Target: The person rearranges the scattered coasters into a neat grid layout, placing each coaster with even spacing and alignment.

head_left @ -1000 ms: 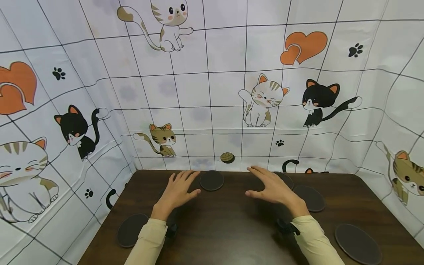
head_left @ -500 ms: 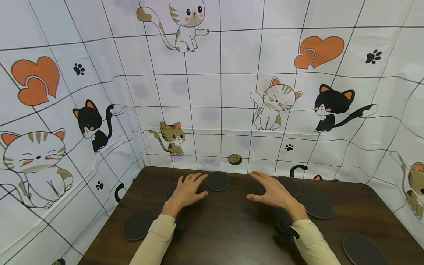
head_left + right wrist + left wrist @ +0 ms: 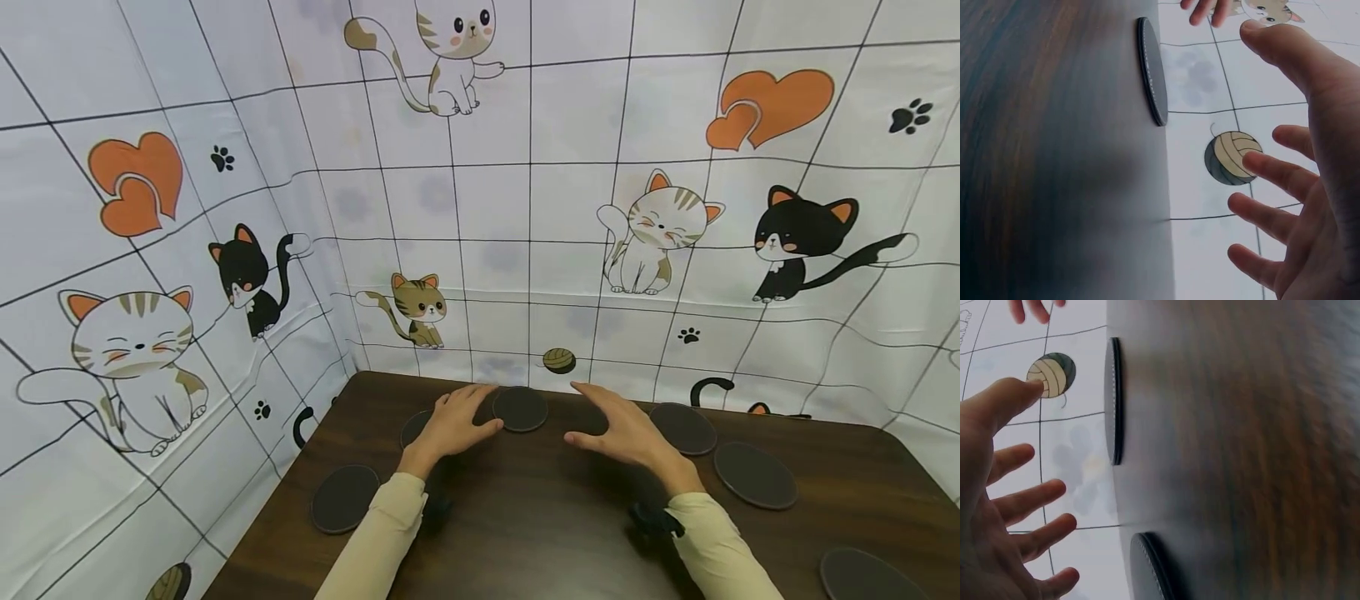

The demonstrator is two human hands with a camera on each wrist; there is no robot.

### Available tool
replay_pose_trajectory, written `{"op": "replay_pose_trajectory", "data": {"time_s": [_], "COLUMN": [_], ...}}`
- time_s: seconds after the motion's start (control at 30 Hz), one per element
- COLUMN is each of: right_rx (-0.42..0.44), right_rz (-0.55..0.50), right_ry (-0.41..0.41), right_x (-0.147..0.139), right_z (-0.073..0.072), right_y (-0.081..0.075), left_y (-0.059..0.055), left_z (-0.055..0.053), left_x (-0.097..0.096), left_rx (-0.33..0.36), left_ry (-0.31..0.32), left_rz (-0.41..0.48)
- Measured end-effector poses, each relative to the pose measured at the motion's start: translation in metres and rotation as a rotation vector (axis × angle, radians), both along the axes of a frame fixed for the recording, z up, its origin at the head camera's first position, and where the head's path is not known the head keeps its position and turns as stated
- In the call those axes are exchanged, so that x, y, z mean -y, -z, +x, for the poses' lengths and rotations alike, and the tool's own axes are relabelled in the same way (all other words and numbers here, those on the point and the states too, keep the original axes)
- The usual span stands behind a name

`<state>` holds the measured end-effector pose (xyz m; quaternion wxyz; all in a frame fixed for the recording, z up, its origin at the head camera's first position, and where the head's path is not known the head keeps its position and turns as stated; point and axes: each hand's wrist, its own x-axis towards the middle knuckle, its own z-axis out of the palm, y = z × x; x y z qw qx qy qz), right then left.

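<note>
My left hand (image 3: 453,427) hovers over the far part of the dark wooden table (image 3: 525,533), fingers spread and holding nothing. A dark round coaster (image 3: 521,409) lies just right of its fingertips, and another coaster (image 3: 415,429) is partly hidden behind that hand. Facing it across a gap, my right hand (image 3: 630,429) is also in the air, fingers apart and nothing in them. Beyond its back lies a third coaster (image 3: 682,428). Both wrist views show relaxed fingers clear of the tabletop, with coaster (image 3: 1114,403) and coaster (image 3: 1154,72) flat near the table's edge.
More dark coasters lie at the left (image 3: 346,499) and right sides of the table, including one coaster (image 3: 755,475) and a nearer coaster (image 3: 870,577) cut by the frame. A white cloth wall (image 3: 495,208) printed with cats, hearts and paws surrounds the table's far and left sides.
The head view has turned left, so the table and wall shift right in the picture. The gap between my hands has narrowed. The coasters stay where they lie.
</note>
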<state>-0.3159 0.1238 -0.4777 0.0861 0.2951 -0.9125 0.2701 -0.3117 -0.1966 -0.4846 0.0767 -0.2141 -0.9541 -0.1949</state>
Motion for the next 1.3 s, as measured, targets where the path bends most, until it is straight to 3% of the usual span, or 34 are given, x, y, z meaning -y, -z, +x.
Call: {"op": "replay_pose_trajectory", "data": {"time_s": [0.23,0.43,0.67,0.9,1.03,1.3], "right_rx": [0.023,0.021,-0.01,0.021,0.02,-0.009], "right_rz": [-0.007,-0.047,-0.076,-0.067,-0.061,-0.057], "right_ry": [0.007,0.024,0.027,0.03,0.017,0.031], "right_x": [0.004,0.012,0.023,0.034,0.039,0.047], "right_z": [-0.006,-0.012,-0.02,-0.027,-0.03,-0.034], "right_y": [0.009,0.012,0.01,0.031,0.041,0.043], "left_y": [0.009,0.012,0.013,0.02,0.022,0.025], "left_z": [-0.017,-0.021,-0.026,-0.031,-0.031,-0.032], "left_x": [-0.007,-0.007,-0.008,-0.01,-0.01,-0.009], "left_rx": [0.064,0.099,0.104,0.124,0.143,0.126], "left_ry": [0.036,0.048,0.024,0.03,0.002,-0.038], "left_rz": [0.071,0.081,0.015,-0.003,-0.027,-0.062]}}
